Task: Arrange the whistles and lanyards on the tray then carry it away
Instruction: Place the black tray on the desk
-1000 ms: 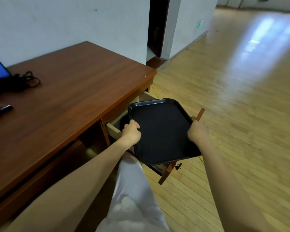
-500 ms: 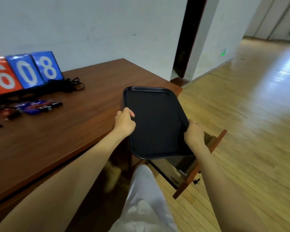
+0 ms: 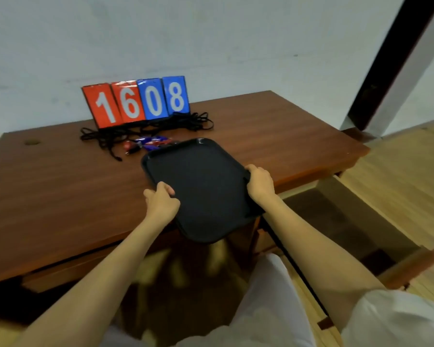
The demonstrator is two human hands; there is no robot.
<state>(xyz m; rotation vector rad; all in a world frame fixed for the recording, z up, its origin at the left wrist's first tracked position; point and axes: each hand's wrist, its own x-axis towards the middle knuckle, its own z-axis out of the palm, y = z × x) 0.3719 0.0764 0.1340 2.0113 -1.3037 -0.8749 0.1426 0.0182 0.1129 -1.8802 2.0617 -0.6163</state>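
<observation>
Over desk (image 3: 60,196) edge | left hand (image 3: 161,204) and right hand (image 3: 259,184) grip tray (image 3: 203,186) sides | whistles (image 3: 150,142), lanyards (image 3: 105,136) on desk beyond tray

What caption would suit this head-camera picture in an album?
Left hand and right hand hold an empty black tray over the desk, beside whistles and lanyards before a 1608 scoreboard.

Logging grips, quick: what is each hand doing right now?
Left hand: closed, gripping the tray by its left edge.
Right hand: closed, gripping the tray by its right edge.
</observation>
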